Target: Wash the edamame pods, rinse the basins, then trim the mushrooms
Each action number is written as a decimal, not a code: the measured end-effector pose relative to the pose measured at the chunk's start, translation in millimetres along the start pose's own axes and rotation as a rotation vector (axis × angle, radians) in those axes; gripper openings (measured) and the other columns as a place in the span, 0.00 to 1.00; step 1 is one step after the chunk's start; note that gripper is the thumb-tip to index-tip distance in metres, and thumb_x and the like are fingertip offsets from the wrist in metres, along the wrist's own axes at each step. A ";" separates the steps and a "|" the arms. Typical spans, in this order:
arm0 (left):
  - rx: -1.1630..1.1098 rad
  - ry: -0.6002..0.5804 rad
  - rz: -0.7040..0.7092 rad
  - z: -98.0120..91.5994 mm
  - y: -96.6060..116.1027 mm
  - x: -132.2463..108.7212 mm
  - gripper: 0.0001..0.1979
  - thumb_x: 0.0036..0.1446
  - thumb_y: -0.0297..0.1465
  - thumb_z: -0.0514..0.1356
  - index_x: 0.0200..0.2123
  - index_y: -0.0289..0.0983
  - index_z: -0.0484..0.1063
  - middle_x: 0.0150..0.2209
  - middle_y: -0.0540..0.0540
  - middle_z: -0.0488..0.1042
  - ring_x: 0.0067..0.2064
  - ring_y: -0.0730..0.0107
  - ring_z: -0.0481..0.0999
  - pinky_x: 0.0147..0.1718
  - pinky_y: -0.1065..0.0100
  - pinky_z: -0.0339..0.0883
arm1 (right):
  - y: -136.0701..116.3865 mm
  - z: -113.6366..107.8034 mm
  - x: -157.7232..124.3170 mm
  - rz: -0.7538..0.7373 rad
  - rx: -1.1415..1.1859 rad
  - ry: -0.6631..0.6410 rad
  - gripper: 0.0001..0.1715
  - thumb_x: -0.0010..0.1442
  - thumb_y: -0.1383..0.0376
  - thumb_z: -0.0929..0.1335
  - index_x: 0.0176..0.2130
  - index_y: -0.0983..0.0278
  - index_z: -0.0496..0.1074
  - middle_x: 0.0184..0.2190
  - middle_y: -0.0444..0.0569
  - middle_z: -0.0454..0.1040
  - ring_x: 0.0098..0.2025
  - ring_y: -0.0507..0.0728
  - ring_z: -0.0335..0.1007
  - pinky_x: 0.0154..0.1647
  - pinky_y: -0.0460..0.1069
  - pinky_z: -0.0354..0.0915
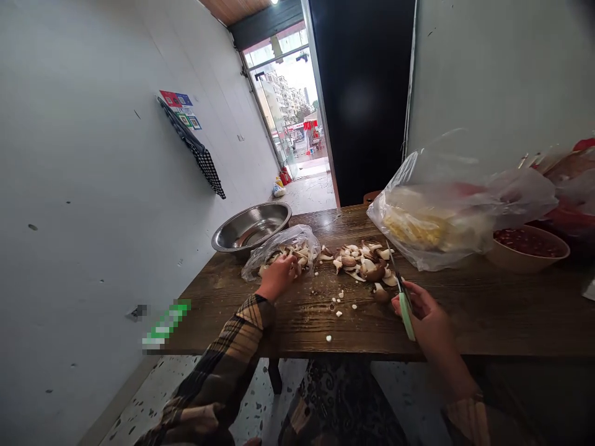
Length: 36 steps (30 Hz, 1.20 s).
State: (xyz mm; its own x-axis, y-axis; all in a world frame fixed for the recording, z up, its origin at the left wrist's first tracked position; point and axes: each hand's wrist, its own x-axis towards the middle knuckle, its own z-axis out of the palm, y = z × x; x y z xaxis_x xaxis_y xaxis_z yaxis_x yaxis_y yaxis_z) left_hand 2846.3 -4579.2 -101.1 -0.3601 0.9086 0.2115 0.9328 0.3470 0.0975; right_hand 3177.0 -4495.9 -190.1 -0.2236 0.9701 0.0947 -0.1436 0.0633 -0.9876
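My left hand (pixel 277 277) reaches to the mouth of a clear plastic bag (pixel 300 233) of mushroom pieces (pixel 304 251). Its fingers are curled among them, and I cannot make out what is between the fingertips. Scissors (pixel 406 316) with pale green handles are gripped in my right hand (pixel 427 313), blades pointing up and away. Just left of the blades lies a loose pile of brown-capped mushrooms (pixel 357 261) with white stems. Several small white stem bits (pixel 339 314) are scattered on the wood in front of the pile.
Behind the bag, a wide steel basin (pixel 251 226) stands on the dark wooden table (pixel 223 310). To the right are a large clear bag with yellow food (pixel 423 229) and a bowl of dark red pieces (pixel 530 248). A white wall (pixel 93 186) borders the left side.
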 end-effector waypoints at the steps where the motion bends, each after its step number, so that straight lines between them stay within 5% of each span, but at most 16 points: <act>1: -0.043 0.057 -0.023 -3.0 -2.8 5.0 0.13 0.58 0.29 0.55 0.46 0.38 0.73 0.42 0.42 0.72 0.37 0.64 0.73 0.37 0.66 0.65 | -0.9 -0.5 -0.4 -0.002 -0.008 -0.003 0.34 0.47 0.50 0.76 0.49 0.60 0.71 0.35 0.50 0.79 0.38 0.61 0.77 0.42 0.56 0.73; 5: -0.216 0.220 -0.061 -5.5 -9.9 15.9 0.21 0.55 0.27 0.58 0.53 0.36 0.69 0.42 0.43 0.72 0.32 0.70 0.71 0.39 0.67 0.65 | -3.7 -2.6 -2.0 -0.005 -0.018 -0.006 0.34 0.47 0.50 0.76 0.50 0.60 0.70 0.35 0.50 0.79 0.37 0.59 0.77 0.42 0.55 0.71; 12: -0.005 0.003 0.010 25.8 15.4 -10.9 0.12 0.57 0.35 0.60 0.43 0.37 0.74 0.45 0.41 0.72 0.43 0.61 0.73 0.43 0.64 0.66 | -10.2 -2.4 -4.3 0.053 -0.034 0.013 0.37 0.44 0.48 0.77 0.50 0.60 0.71 0.35 0.50 0.79 0.38 0.59 0.76 0.42 0.55 0.70; 15: 0.101 -0.012 -0.029 38.3 25.3 -12.7 0.14 0.58 0.36 0.60 0.46 0.37 0.73 0.48 0.39 0.71 0.47 0.59 0.72 0.44 0.64 0.66 | -10.1 -2.0 -3.8 0.062 -0.032 0.012 0.36 0.45 0.48 0.76 0.50 0.59 0.71 0.35 0.50 0.79 0.38 0.59 0.75 0.43 0.54 0.70; 19: 0.077 0.001 -0.035 44.1 20.7 0.2 0.09 0.61 0.32 0.54 0.37 0.38 0.75 0.45 0.41 0.72 0.45 0.61 0.74 0.41 0.65 0.65 | -4.0 -2.4 -1.4 0.026 -0.017 -0.004 0.35 0.46 0.49 0.76 0.50 0.60 0.70 0.34 0.49 0.78 0.38 0.59 0.75 0.43 0.54 0.69; 24: -0.371 0.173 -0.140 36.1 -1.5 22.7 0.05 0.54 0.28 0.56 0.27 0.37 0.69 0.30 0.46 0.73 0.31 0.68 0.74 0.33 0.68 0.65 | 1.4 -3.0 -0.5 0.008 -0.027 -0.021 0.34 0.48 0.50 0.75 0.51 0.59 0.69 0.36 0.50 0.78 0.40 0.59 0.74 0.44 0.55 0.68; 29: -0.978 0.267 -0.349 5.7 -8.5 53.2 0.03 0.50 0.27 0.57 0.28 0.38 0.63 0.21 0.53 0.70 0.21 0.72 0.73 0.22 0.72 0.64 | -1.1 -2.5 -1.0 0.000 -0.037 -0.024 0.33 0.49 0.51 0.75 0.51 0.60 0.69 0.38 0.52 0.79 0.41 0.59 0.74 0.45 0.56 0.68; 34: -1.136 0.530 -0.317 -20.3 -3.1 80.3 0.03 0.53 0.26 0.55 0.29 0.38 0.61 0.23 0.53 0.69 0.25 0.69 0.76 0.27 0.68 0.71 | -1.5 -2.8 -0.9 0.002 -0.049 -0.025 0.34 0.49 0.51 0.74 0.51 0.61 0.69 0.39 0.53 0.79 0.42 0.60 0.74 0.47 0.57 0.67; 36: -1.118 0.523 -0.287 -17.9 -1.3 81.7 0.03 0.53 0.26 0.55 0.29 0.37 0.62 0.23 0.52 0.69 0.26 0.69 0.76 0.28 0.67 0.72 | -1.1 -2.2 -0.6 0.000 -0.056 -0.019 0.34 0.49 0.51 0.75 0.51 0.61 0.69 0.39 0.53 0.79 0.42 0.60 0.75 0.47 0.57 0.67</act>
State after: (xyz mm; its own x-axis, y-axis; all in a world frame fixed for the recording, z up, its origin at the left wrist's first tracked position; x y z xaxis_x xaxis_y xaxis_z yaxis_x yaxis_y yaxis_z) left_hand 2815.4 -4509.6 -66.5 -0.7474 0.5454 0.3794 0.3904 -0.1015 0.9150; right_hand 3179.4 -4496.0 -189.4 -0.2417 0.9655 0.0968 -0.0894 0.0771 -0.9930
